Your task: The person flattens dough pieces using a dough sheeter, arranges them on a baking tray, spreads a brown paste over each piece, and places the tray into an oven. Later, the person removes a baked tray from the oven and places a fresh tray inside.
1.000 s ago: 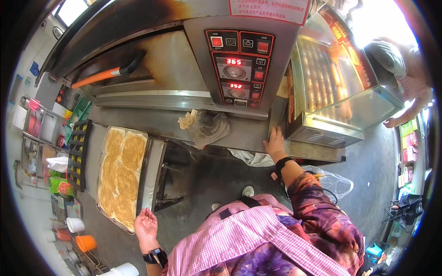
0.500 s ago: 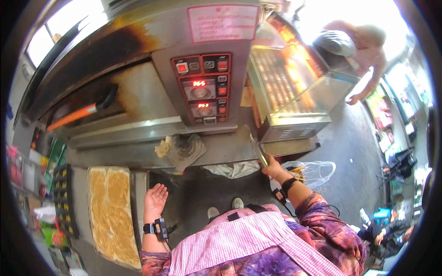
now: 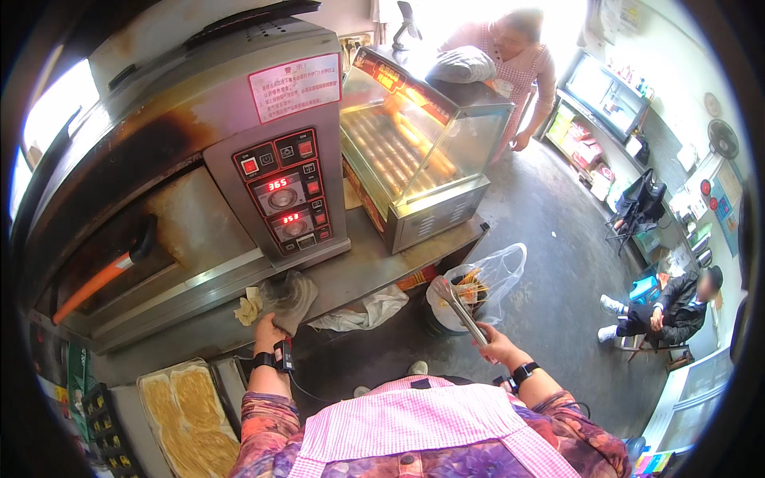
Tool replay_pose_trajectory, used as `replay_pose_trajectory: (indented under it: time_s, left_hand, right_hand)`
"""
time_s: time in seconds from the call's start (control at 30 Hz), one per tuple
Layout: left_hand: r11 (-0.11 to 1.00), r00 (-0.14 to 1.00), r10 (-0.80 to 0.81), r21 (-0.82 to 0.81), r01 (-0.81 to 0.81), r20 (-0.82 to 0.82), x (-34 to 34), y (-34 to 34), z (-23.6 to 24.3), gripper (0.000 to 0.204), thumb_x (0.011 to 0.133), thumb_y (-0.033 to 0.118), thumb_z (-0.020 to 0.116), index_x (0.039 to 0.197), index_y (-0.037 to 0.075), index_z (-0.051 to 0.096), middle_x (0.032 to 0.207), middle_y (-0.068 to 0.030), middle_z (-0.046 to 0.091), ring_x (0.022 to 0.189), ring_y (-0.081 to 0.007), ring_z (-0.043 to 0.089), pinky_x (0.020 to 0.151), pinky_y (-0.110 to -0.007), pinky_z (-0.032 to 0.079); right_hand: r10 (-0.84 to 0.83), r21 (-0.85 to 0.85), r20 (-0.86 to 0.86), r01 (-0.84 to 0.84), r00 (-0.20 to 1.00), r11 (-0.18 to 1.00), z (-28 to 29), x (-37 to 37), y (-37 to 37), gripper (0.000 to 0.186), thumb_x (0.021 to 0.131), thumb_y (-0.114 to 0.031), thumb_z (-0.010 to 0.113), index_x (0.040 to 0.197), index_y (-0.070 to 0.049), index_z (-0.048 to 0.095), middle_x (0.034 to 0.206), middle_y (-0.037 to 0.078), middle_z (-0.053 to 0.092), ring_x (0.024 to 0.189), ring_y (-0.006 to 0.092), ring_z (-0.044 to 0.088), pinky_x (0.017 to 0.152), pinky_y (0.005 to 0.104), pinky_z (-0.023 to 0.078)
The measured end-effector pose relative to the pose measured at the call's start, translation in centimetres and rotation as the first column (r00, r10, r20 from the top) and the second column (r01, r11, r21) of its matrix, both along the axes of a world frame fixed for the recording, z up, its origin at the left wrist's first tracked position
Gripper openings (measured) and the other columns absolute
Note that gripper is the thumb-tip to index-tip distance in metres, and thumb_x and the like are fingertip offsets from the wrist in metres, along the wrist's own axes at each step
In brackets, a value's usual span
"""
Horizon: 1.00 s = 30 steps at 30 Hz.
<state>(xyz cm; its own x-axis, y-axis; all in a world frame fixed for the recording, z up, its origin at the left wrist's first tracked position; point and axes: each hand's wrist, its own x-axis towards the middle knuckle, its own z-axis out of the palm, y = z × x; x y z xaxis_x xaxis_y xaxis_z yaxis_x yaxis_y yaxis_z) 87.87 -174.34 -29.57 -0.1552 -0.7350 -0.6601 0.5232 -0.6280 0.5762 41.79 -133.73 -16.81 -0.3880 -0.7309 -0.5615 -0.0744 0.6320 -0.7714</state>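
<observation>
My left hand (image 3: pixel 269 334) is at the front edge of the metal counter, its fingers curled in against a crumpled grey cloth (image 3: pixel 291 299). Its fingertips are partly hidden there. A pale yellowish crumpled rag (image 3: pixel 249 306) lies just left of the cloth. In my right hand (image 3: pixel 497 346) is a pair of metal tongs (image 3: pixel 460 309), gripped at the handle end and slanting up and to the left. The far end of the tongs is over a bin (image 3: pixel 446 320) lined with a clear plastic bag (image 3: pixel 506 271).
An oven (image 3: pixel 279 199) with lit red displays stands behind the counter (image 3: pixel 362 275). Right of it is a glass warming cabinet (image 3: pixel 430 151) with rows of sausages. Flat dough-like sheets (image 3: pixel 187 410) lie at lower left. One person (image 3: pixel 518 72) stands beyond the cabinet; another (image 3: pixel 669 311) sits at right.
My left hand has gone from palm-up, away from the counter, to the grey cloth. The tongs have swung from beside the cabinet to over the bin. The view has turned to the right.
</observation>
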Motion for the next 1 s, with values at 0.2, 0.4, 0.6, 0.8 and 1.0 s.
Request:
replay_pose_trajectory:
  time_s: [0.2,0.4,0.6,0.8,1.0]
  left_hand:
    - [0.987,0.980,0.015,-0.156,-0.047,-0.200,-1.4,2.7,3.7,0.028,0.084,0.011,0.057,0.109,0.000,0.055,0.115,-0.0152,0.061,0.112,-0.0341,0.056,0.098,-0.047,0.045]
    - [0.927,0.947,0.007,-0.353,-0.127,-0.320,0.9,10.8,11.2,0.041,0.077,0.010,0.055,0.117,0.000,0.054,0.121,-0.0160,0.059,0.116,-0.0351,0.053,0.105,-0.049,0.038]
    - [0.795,0.811,0.025,-0.480,-0.370,-0.585,4.3,18.2,17.7,0.058,0.076,0.022,0.052,0.130,0.002,0.051,0.139,-0.0125,0.050,0.130,-0.0330,0.042,0.113,-0.050,0.025]
    - [0.686,0.703,0.315,-0.359,-0.633,-0.637,5.8,24.0,22.4,0.053,0.100,0.041,0.038,0.140,0.006,0.042,0.146,-0.0123,0.041,0.135,-0.0319,0.035,0.115,-0.050,0.021]
    - [0.635,0.930,0.331,-0.692,-0.343,-0.158,6.6,29.6,22.9,0.057,0.099,0.045,0.039,0.141,0.007,0.041,0.146,-0.0121,0.041,0.134,-0.0317,0.035,0.114,-0.049,0.023]
  right_hand:
    - [-0.081,-0.025,0.017,0.081,0.997,0.996,-0.4,-0.3,4.5,0.084,0.068,0.000,0.059,0.146,-0.012,0.032,0.104,0.009,0.065,0.058,0.0133,0.057,0.046,0.0274,0.044]
    - [-0.093,-0.056,0.015,0.093,0.996,0.994,-0.8,-2.9,6.6,0.085,0.067,0.000,0.060,0.147,-0.012,0.031,0.102,0.009,0.065,0.059,0.0138,0.057,0.047,0.0278,0.044]
    - [-0.035,-0.078,0.046,0.038,0.998,0.996,-1.9,-5.3,8.6,0.091,0.065,0.006,0.057,0.149,-0.009,0.025,0.110,0.013,0.063,0.057,0.0148,0.057,0.043,0.0285,0.043]
    - [-0.010,-0.064,0.059,0.014,0.998,0.998,-2.8,-6.6,9.4,0.088,0.065,0.001,0.060,0.147,-0.011,0.031,0.101,0.009,0.063,0.058,0.0150,0.058,0.043,0.0285,0.044]
    - [0.079,-0.096,0.023,-0.076,0.997,0.992,-3.2,-7.2,8.2,0.087,0.066,0.002,0.057,0.148,-0.011,0.030,0.105,0.010,0.064,0.056,0.0151,0.056,0.043,0.0289,0.042]
